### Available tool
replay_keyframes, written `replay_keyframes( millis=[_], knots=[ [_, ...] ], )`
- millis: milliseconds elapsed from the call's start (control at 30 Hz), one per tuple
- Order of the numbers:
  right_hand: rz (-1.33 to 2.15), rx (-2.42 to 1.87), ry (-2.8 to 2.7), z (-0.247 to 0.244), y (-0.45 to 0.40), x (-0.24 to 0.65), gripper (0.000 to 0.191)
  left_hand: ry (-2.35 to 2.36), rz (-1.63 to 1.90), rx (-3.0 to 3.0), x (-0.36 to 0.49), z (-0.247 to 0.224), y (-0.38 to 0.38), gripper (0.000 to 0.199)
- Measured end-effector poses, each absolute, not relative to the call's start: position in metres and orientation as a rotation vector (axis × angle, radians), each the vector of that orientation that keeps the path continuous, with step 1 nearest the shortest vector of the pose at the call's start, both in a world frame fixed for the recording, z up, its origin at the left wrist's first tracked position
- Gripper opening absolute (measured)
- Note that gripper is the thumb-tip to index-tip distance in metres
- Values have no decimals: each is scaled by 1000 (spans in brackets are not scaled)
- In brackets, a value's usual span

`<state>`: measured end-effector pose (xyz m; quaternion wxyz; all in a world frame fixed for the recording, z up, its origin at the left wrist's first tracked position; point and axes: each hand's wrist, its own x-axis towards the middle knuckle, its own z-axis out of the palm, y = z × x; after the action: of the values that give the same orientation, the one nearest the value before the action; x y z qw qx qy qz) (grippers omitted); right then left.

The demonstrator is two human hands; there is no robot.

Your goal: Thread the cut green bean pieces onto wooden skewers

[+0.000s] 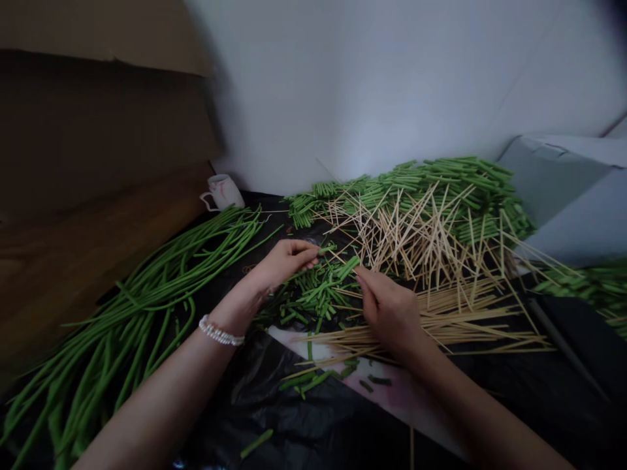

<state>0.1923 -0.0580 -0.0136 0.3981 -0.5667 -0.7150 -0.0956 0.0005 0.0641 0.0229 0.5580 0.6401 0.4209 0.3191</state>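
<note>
My left hand (294, 256), with a beaded bracelet at the wrist, is closed in a pinch at the centre. A short piece of green long bean (327, 249) shows at its fingertips. To the right, my right hand (389, 307) is closed around a thin bamboo skewer, mostly hidden by the fingers. Bright green bean pieces (349, 266) show at the tip of that hand; whether they are threaded on the skewer is hard to see. Below and between both hands lies a loose heap of cut bean pieces (321, 294).
Whole long beans (147, 281) spread at left, near a white mug (226, 190). Skewered bean pieces (460, 176) are piled at the back, with skewers (411, 235) jutting forward. Loose skewers (470, 320) lie right. Black plastic (294, 431) covers the surface; a pale box (573, 189) stands right.
</note>
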Motion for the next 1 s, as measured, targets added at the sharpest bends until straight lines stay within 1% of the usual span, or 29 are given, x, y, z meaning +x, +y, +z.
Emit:
replay_keyframes(
  millis=[167,400,633,1000],
  knots=[
    [-254,-1440,-1935,-14,-61,188,33,847,803,1013,-5,6,33,25],
    [-346,-1446,-2010,-12,-66,181,35,747,868,745,-14,-5,35,15],
    [-372,-1445,-2028,-12,-66,179,36,706,845,699,-12,-5,33,14],
    [-360,-1503,-2042,-11,-67,180,37,735,840,744,-11,-6,30,23]
  ],
)
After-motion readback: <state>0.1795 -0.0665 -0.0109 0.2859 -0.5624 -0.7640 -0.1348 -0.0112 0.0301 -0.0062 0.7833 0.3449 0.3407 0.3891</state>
